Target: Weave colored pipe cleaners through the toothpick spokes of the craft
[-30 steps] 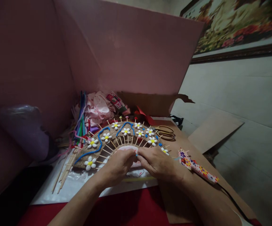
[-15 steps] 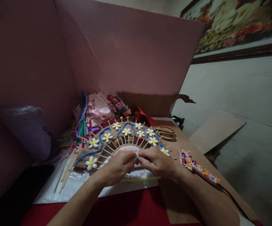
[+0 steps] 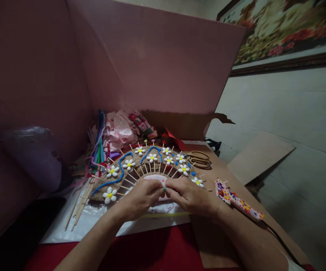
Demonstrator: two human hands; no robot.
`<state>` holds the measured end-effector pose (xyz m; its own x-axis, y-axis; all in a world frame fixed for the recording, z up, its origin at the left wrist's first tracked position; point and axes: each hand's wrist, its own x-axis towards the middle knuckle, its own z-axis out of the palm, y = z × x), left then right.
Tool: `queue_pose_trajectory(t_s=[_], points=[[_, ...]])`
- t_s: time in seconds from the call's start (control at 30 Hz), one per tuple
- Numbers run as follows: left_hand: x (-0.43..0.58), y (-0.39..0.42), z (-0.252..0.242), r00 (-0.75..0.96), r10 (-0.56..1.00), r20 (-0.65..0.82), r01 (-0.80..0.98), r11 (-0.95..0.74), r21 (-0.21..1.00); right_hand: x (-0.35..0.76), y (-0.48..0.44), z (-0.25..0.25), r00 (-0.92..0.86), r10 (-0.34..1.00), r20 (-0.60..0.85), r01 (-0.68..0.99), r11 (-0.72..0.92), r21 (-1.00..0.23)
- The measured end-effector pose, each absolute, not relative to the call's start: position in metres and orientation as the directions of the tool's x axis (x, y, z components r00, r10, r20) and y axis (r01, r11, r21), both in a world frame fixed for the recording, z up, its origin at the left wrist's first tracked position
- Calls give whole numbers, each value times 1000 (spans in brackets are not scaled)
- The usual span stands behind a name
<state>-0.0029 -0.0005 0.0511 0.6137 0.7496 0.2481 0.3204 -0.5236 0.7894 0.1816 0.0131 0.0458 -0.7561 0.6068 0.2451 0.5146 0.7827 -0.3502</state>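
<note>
Both hands meet at the fingertips over the inner curve of a fan-shaped piece of woven twine (image 3: 101, 180) and thin wooden sticks. My left hand (image 3: 144, 197) is closed, thumb and fingers pinched on a tiny blue piece of clay (image 3: 164, 188). My right hand (image 3: 189, 195) pinches the same bit from the other side, so most of it is hidden. White daisies with yellow centres (image 3: 109, 195), wavy blue strips (image 3: 121, 169) and small blue dots (image 3: 192, 174) decorate the twine. Below the hands lies a pale pink patterned surface (image 3: 159, 177), partly covered.
Gold-handled scissors (image 3: 199, 160) lie right of the twine piece. A flower-patterned glue gun (image 3: 238, 201) with a cord rests farther right. Loose sticks (image 3: 79, 210) and pipe cleaners (image 3: 99, 139) are at left, near pink cloth (image 3: 119, 130). A pink panel (image 3: 157, 64) stands behind.
Almost nothing differs. Both hands stay pinched together at the same spot, with only a slight shift of the fingers around the blue piece.
</note>
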Motion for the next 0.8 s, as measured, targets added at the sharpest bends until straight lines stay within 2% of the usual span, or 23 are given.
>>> queue_pose_trajectory(t_s=[0.17,0.4,0.63,0.8], points=[[-6,-2,54,649,733,204,274,-476,836,180,13,45,-765,589,260,450,778,-438],[-5,2,47,594,763,254,328,-518,790,170,15,29,-678,636,368,515,769,-378],[0,7,39,553,750,364,298,-586,754,163,14,20,-595,716,366,634,697,-333],[3,6,38,510,783,355,331,-560,760,161,12,18,-568,734,372,658,677,-330]])
